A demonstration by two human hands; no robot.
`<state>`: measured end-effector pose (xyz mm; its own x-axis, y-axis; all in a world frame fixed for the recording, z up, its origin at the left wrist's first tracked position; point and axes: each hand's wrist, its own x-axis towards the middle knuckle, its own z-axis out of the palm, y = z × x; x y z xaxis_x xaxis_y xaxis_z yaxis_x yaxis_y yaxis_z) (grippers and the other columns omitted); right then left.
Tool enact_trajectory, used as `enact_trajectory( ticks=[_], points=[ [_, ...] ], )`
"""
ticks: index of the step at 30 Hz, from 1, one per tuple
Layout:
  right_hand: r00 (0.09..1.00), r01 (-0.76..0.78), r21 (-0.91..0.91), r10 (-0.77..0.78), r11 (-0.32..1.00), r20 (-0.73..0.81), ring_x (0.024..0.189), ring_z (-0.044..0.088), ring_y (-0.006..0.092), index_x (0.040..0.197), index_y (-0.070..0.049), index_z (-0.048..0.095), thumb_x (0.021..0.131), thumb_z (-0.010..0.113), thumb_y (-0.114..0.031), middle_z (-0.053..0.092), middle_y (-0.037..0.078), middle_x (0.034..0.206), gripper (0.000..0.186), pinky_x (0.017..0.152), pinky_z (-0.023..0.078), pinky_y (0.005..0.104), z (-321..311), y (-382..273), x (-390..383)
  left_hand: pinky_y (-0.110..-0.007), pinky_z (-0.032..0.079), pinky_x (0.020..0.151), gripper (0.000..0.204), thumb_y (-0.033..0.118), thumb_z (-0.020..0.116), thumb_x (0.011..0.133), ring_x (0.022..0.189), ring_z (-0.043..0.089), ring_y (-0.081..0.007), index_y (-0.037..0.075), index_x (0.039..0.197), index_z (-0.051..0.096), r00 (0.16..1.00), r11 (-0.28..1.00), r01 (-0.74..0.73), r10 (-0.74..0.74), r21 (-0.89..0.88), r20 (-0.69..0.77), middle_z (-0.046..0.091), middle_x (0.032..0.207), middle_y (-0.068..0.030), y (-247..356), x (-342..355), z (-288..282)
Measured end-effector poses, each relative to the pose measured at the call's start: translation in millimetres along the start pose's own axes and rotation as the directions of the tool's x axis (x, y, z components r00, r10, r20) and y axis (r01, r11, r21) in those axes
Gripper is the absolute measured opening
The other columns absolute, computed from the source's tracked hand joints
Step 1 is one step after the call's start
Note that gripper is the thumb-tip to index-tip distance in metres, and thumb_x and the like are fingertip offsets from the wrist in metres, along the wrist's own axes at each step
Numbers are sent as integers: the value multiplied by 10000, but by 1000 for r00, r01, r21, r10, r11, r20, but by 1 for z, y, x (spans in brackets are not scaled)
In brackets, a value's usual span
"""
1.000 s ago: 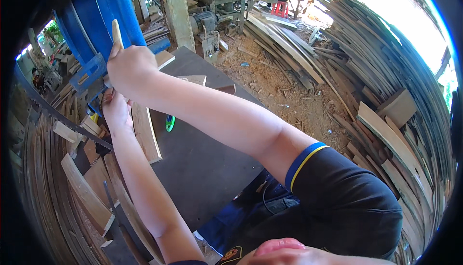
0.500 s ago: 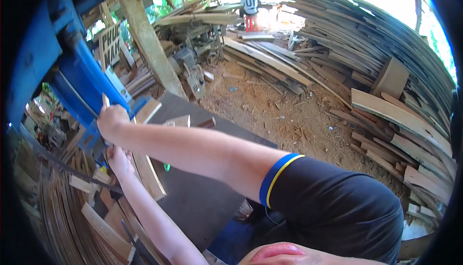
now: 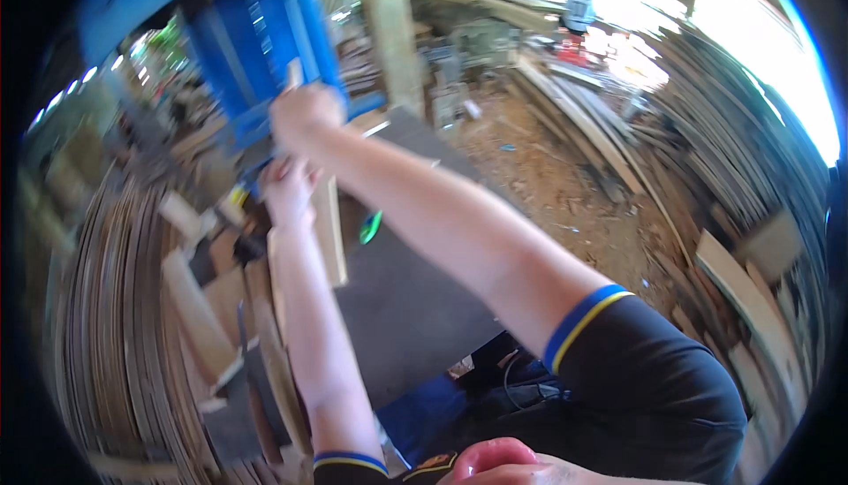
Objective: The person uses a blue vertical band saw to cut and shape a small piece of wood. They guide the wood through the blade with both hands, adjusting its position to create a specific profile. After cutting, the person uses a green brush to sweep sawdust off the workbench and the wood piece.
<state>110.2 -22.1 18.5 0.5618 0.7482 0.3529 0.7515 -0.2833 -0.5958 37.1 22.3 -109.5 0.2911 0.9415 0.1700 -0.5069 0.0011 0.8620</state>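
Observation:
Both my arms reach forward to a blue machine [image 3: 243, 52] standing at the edge of a dark flat table. My right hand [image 3: 306, 116] is closed around a slim piece of wood [image 3: 294, 72], whose pale tip sticks up above the fist. Just below and nearer to me, my left hand [image 3: 289, 185] is closed too, and what lies in its fingers is hidden. Motion blurs both hands. A pale wooden board [image 3: 330, 233] lies beside my left hand on the dark tabletop [image 3: 397, 308], with a small bright green object [image 3: 371, 226] next to it.
Long thin strips of wood [image 3: 115, 308] are stacked at the left, near offcuts [image 3: 196, 317]. A concrete post [image 3: 395, 34] stands behind the table. Large plank piles [image 3: 724, 123] fill the right side. Farther back, a person [image 3: 579, 12] is over a sawdust-strewn floor [image 3: 530, 176].
The view has swung to the left, so the machine, table and wood piles sit farther right in the picture. Both hands stay closed by the machine, the right above the left.

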Motion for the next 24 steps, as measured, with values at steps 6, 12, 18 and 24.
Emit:
enact_trajectory(
  ticks=[6,12,18,24],
  points=[
    [961,275,-344,-261,898,85,964,719,298,1288,33,561,871,661,-228,716,160,1085,502,749,595,402,-10,2,-6,-290,507,620,212,107,689,848,690,589,-131,132,820,481,998,997,-63,63,52,-2,590,811,-15,21,-20,18],
    [984,150,-269,-169,951,-48,941,721,290,1347,71,511,830,686,-199,728,172,1005,609,718,595,414,-1,11,0,-310,486,588,153,97,695,837,736,562,-163,87,808,545,996,996,-87,87,-25,6,566,825,-42,2,-4,16],
    [958,278,-176,-259,944,127,972,711,246,1293,32,592,901,599,-157,719,128,1041,436,750,583,351,-22,5,-21,-289,482,731,331,192,710,895,880,633,-126,140,1187,562,1000,997,-6,8,76,-25,649,1009,-31,12,5,-6],
    [937,345,-232,-348,910,26,776,732,260,1402,76,436,876,621,-168,724,116,901,608,586,587,374,-17,25,-41,-275,505,785,282,136,675,911,970,641,-117,82,1181,615,990,995,-52,40,85,139,657,1111,-50,-7,24,-17]
  ],
)
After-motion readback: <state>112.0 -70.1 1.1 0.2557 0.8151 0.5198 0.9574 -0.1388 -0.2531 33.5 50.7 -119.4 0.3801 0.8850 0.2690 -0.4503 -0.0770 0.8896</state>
